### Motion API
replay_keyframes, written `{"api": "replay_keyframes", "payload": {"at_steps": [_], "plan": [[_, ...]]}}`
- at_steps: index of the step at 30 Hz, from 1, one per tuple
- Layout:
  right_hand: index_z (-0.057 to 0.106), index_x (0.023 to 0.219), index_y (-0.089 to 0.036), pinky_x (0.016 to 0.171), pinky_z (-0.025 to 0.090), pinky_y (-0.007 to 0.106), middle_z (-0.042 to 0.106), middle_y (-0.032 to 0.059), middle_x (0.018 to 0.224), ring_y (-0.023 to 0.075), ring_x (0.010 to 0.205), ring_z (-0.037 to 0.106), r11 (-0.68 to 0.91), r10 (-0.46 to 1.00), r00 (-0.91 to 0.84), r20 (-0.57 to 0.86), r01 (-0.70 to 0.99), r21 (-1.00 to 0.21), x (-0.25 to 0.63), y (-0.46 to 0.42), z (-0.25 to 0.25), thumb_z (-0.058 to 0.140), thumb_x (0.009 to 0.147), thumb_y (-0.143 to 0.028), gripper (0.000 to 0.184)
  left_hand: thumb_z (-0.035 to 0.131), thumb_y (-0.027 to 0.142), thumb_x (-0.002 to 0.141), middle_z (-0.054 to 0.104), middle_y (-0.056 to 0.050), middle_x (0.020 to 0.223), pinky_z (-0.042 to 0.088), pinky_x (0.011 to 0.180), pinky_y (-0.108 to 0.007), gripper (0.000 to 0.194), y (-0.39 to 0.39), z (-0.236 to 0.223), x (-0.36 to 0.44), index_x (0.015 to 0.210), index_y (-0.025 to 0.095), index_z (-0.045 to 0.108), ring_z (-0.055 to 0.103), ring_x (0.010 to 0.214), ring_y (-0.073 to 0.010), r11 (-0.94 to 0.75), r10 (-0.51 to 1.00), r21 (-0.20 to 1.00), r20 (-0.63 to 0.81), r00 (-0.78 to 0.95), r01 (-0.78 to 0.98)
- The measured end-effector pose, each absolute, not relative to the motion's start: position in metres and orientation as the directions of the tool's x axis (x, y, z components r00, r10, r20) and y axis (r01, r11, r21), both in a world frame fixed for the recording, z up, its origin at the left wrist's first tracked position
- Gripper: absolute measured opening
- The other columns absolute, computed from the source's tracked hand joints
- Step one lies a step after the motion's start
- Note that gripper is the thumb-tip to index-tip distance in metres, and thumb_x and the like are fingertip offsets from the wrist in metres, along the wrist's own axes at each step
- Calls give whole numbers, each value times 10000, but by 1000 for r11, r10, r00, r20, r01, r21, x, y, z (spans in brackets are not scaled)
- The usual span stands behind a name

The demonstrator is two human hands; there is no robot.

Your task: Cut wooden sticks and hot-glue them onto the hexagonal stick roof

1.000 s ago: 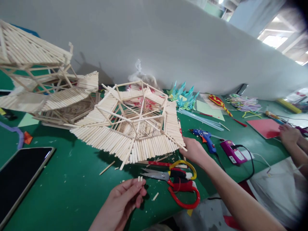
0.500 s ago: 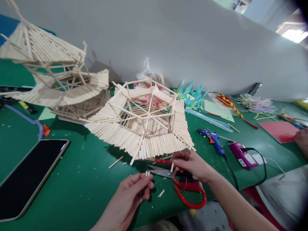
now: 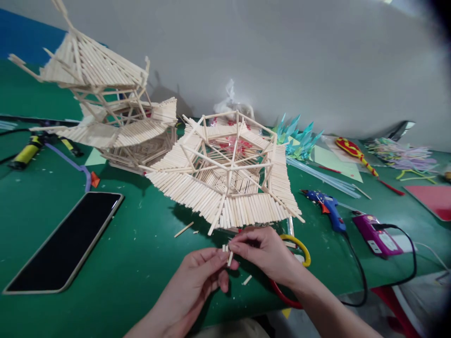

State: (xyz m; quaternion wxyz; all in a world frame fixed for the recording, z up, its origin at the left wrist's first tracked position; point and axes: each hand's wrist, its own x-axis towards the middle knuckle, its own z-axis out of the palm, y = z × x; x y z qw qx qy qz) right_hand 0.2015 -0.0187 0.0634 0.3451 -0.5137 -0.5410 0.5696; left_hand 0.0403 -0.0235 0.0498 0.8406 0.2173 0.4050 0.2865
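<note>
My left hand pinches a few short cut wooden sticks upright between thumb and fingertips. Right beside it, my right hand is closed on another short wooden stick, and the fingertips of both hands nearly meet. Just behind them stands a many-sided stick model with a sloping roof of pale sticks and an open frame on top. Under my right forearm lie red-handled scissors, mostly hidden. A yellow handle loop shows beyond my right wrist.
A taller stick pagoda stands at the left, with a phone in front. On the right lie a blue glue gun, a purple power strip with cables, and clear glue sticks. Small stick offcuts litter the green table.
My right hand has moved left, from above the scissors to my left fingertips, carrying its short stick. The view has shifted left, and the other person's hand at the right edge is gone from sight.
</note>
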Motion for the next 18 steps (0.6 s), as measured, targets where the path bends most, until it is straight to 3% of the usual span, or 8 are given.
{"api": "replay_keyframes", "payload": {"at_steps": [9, 18], "plan": [[705, 789, -208, 622, 464, 247, 696, 6, 732, 141, 684, 618, -102, 968, -199, -153, 248, -963, 198, -18, 64, 585, 763, -196, 123, 622, 231, 754, 664, -55, 669, 386, 479, -153, 155, -18, 48, 40, 713, 101, 694, 504, 462, -54, 741, 656, 601, -554, 512, -299], [694, 760, -197, 600, 454, 238, 681, -1, 698, 134, 651, 600, -82, 972, -193, -136, 264, -961, 195, -20, 62, 567, 779, -223, 131, 641, 242, 735, 665, -52, 645, 378, 474, -151, 156, -21, 51, 38, 681, 101, 680, 503, 455, -54, 745, 653, 597, -563, 506, -297]]}}
